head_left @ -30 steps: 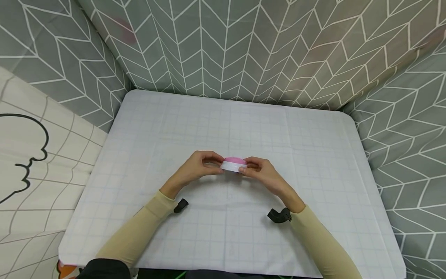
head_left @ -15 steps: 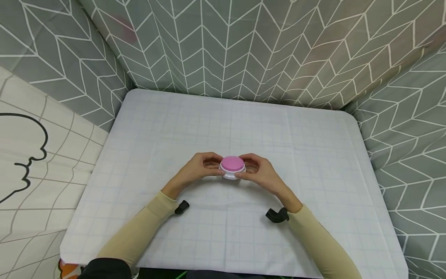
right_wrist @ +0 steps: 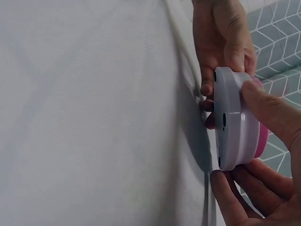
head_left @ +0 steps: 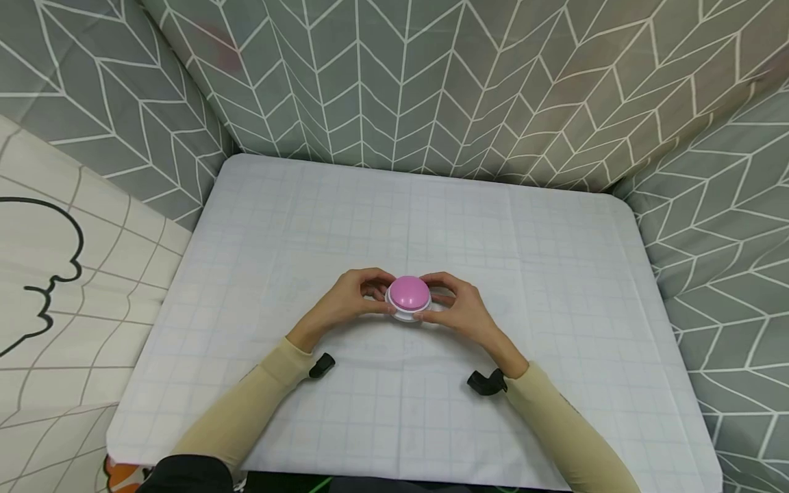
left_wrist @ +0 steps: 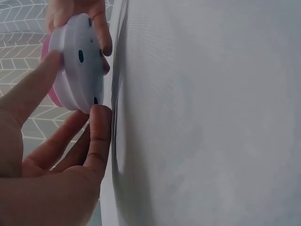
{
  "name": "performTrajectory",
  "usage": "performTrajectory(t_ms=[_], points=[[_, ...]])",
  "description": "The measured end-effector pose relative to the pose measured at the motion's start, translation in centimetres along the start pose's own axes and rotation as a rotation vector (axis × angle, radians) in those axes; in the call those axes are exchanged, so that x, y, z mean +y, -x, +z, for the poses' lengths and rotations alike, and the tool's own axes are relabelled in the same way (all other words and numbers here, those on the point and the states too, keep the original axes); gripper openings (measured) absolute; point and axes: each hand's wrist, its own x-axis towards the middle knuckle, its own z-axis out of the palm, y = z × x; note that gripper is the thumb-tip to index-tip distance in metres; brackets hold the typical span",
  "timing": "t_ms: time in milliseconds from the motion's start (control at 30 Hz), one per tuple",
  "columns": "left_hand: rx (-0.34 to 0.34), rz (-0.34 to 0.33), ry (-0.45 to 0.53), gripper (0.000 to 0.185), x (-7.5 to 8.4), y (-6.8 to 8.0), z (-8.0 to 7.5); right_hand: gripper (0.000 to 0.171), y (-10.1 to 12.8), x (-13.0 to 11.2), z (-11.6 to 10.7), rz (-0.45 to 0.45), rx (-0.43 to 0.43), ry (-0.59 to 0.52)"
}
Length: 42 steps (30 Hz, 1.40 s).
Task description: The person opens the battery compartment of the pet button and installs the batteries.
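A round push button [head_left: 409,293] with a pink domed top and a white base is at the middle of the table, between both hands. My left hand [head_left: 345,300] grips its left side, thumb on the near side and fingers curled behind. On the opposite side, my right hand [head_left: 464,308] holds the rim in the same way. Seen from the left wrist, the white underside of the push button [left_wrist: 87,70] shows small dark spots and faces the tabletop at a slant. In the right wrist view, the push button [right_wrist: 235,117] has its base edge close over the cloth.
A white cloth with a faint grid covers the table [head_left: 296,219]. Grey curtains [head_left: 419,89] with white chevron lines hang behind and to the right. A pale checked cloth [head_left: 74,308] lies on the left. Black wrist mounts [head_left: 487,382] stick out from the sleeves.
The push button has tilted toward the head camera, so its pink dome now faces up where its white side showed before. Both hands have turned with it and shifted slightly nearer and left.
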Motion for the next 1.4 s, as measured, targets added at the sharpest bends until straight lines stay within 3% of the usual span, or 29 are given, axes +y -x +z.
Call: performTrajectory(t_ms=[667,833,967,1067,1400], points=[[0.027,0.037,-0.135,0.056,0.2,0.5,0.1,0.071,0.3,0.8,1.0,-0.082,0.029,0.149],[0.016,0.031,-0.158,0.057,0.2,0.3,0.1,0.068,0.4,-0.8,1.5,-0.113,0.032,0.19],[0.009,0.026,-0.16,0.058,0.0,0.3,0.0,0.068,0.4,-0.5,1.5,-0.137,0.032,0.222],[0.006,0.025,-0.158,0.058,-0.1,0.3,0.0,0.071,0.3,1.0,1.3,-0.144,0.038,0.25],[0.011,0.038,-0.18,0.059,-0.2,0.0,0.2,0.073,0.3,1.5,1.4,-0.186,0.062,0.297]])
